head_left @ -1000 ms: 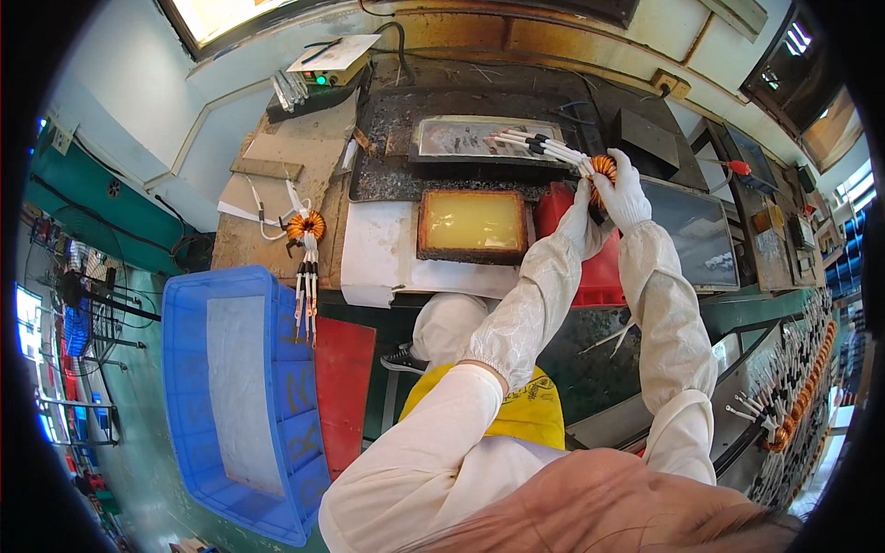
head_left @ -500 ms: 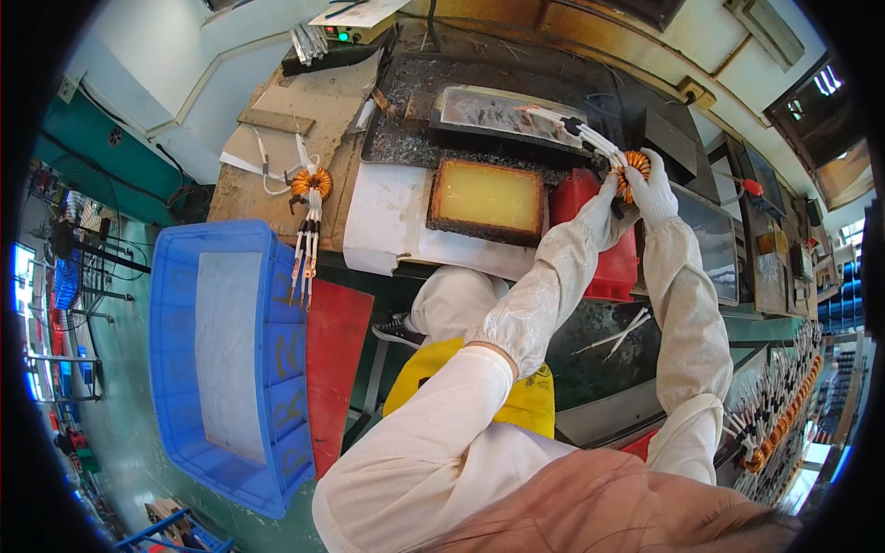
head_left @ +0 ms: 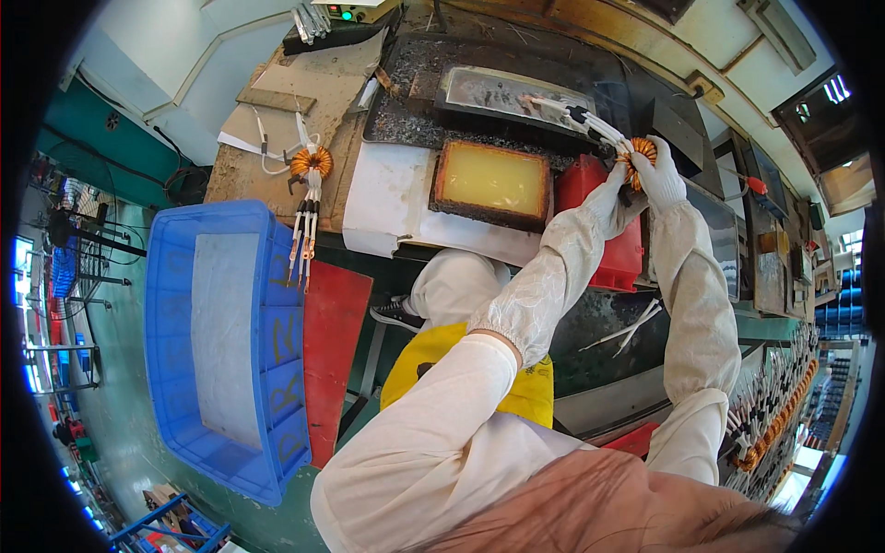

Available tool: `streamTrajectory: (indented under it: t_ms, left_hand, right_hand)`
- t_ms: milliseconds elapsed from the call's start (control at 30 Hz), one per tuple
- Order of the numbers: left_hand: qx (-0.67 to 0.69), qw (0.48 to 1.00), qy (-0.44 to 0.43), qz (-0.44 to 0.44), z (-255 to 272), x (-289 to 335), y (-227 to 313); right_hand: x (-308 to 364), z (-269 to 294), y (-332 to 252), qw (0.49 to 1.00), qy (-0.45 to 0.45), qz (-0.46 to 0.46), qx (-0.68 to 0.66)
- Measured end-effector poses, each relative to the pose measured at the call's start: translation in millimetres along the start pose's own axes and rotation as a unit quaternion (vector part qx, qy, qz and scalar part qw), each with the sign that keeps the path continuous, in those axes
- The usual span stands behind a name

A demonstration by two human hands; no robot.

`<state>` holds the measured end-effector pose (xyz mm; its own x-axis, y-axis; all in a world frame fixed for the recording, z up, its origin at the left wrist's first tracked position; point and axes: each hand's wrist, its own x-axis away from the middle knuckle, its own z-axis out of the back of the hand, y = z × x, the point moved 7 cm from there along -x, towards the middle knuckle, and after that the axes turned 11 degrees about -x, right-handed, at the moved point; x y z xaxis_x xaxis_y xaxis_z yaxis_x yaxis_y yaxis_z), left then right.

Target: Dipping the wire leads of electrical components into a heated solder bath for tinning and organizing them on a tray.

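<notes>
At the right end of the bench, both gloved hands hold a ring-shaped copper coil [head_left: 638, 164]. My left hand [head_left: 607, 205] is closed on its near left side. The fingers of my right hand [head_left: 662, 182] wrap its right side. White-sleeved leads [head_left: 599, 127] run from the coil toward the upper left. Their bare tips are over a long metal pan [head_left: 507, 89] with a silvery, dark-streaked surface; I cannot tell whether they touch it. A second copper coil [head_left: 312, 162] lies on the bench's left part, its leads hanging over the front edge.
Nearer me is a brown-rimmed tray [head_left: 442, 198] of yellow material. A red bin [head_left: 619, 258] stands beneath my left forearm. At left are a blue crate [head_left: 277, 341] and a red panel [head_left: 334, 359]. Several coils [head_left: 770, 438] line the lower right. Loose white leads [head_left: 627, 330] lie below the bench.
The whole view has shifted slightly. Both hands keep hold of the coil, and the lead tips sit a little nearer to me over the pan.
</notes>
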<state>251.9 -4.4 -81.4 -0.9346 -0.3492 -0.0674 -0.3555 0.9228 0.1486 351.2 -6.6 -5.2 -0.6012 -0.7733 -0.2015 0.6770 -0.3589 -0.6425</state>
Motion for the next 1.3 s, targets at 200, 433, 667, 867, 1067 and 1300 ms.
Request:
streamTrajectory:
  t_ms: [200,433,667,867,1067,1300]
  left_hand:
    - [0.023,1.0,-0.011,0.0,-2,-1,2]
    - [0.023,1.0,0.009,0.008,-1,1,1]
    - [0.012,1.0,0.006,-0.006,1,0,2]
    - [0.014,1.0,-0.003,0.001,5,-3,1]
    - [0.009,1.0,0.002,0.0,-1,0,1]
    - [0.003,1.0,-0.003,0.004,2,-1,0]
  right_hand:
    - [-2,0,-11,1.0,-0.007,-0.002,0.018]
    - [4,3,-26,0.998,-0.029,-0.007,0.048]
    - [7,3,-37,0.994,-0.071,-0.033,0.076]
    - [3,2,-38,0.988,-0.111,-0.036,0.101]
    - [-3,3,-35,0.971,-0.169,-0.038,0.164]
    - [-3,6,-40,0.963,-0.201,-0.044,0.172]
